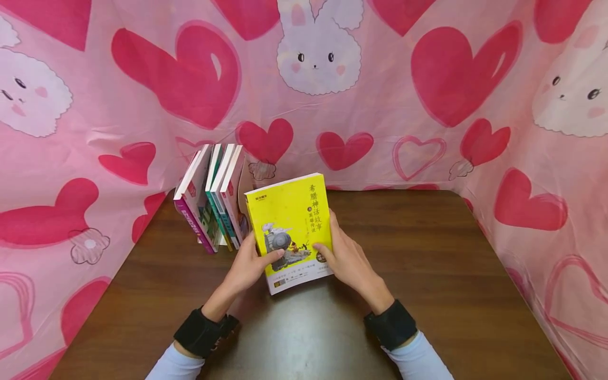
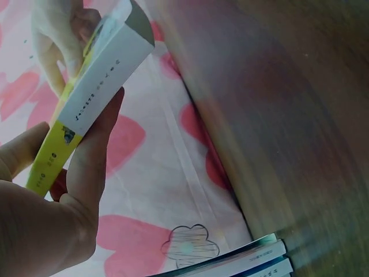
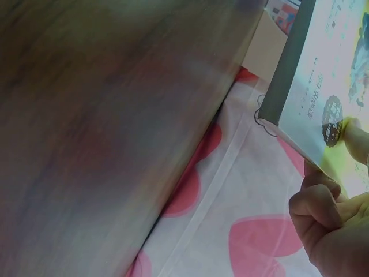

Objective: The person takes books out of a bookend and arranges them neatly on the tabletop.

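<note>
A yellow paperback book (image 1: pixel 292 227) with a train picture on its cover is held tilted above the brown table (image 1: pixel 427 274). My left hand (image 1: pixel 249 266) grips its left edge, thumb on the cover. My right hand (image 1: pixel 344 258) grips its right edge, thumb on the cover too. In the left wrist view the book (image 2: pixel 95 98) shows its white and yellow spine between thumb and fingers of the left hand (image 2: pixel 52 202). The right wrist view shows the book's cover (image 3: pixel 323 86) and my right hand (image 3: pixel 334 225) curled at its lower corner.
Several books (image 1: pixel 211 198) stand leaning in a row at the table's back left, just left of the yellow one. Pink cloth (image 1: pixel 427 95) with hearts and rabbits walls the table at the back and both sides.
</note>
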`<state>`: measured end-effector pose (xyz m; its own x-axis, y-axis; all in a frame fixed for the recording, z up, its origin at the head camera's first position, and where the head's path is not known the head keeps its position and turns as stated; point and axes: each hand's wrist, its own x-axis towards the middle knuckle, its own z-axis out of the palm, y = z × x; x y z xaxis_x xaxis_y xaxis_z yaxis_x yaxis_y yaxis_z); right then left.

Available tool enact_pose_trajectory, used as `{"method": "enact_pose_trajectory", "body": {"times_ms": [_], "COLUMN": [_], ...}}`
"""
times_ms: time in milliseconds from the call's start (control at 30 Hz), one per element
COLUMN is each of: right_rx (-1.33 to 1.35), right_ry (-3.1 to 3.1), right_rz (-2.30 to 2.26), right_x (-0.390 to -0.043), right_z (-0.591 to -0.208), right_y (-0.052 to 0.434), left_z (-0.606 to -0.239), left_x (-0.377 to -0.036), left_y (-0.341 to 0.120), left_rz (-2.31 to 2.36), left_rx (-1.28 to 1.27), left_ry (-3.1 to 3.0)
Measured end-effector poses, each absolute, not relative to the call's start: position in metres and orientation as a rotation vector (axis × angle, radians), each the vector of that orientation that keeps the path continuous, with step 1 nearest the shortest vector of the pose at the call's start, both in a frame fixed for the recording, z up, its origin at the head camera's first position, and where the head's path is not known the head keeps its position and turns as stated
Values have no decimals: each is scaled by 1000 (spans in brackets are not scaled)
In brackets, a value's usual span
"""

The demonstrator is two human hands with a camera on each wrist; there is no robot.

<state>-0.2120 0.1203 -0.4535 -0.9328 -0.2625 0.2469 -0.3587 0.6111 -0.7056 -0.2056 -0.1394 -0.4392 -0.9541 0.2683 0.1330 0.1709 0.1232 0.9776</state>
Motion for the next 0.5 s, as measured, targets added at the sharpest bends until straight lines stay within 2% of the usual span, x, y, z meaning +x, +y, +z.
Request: {"method": "enact_pose_trajectory", "body": {"times_ms": [500], "right_rx": [480], "right_ry": [-2731], "right_rz": [1309], "right_x": [-212], "right_z": [-454], "right_y": [121], "left_z": [-443], "left_x": [-211], "left_y": [-129], "left_rz": [2031], "left_rx": [182], "left_ry": [2388]}}
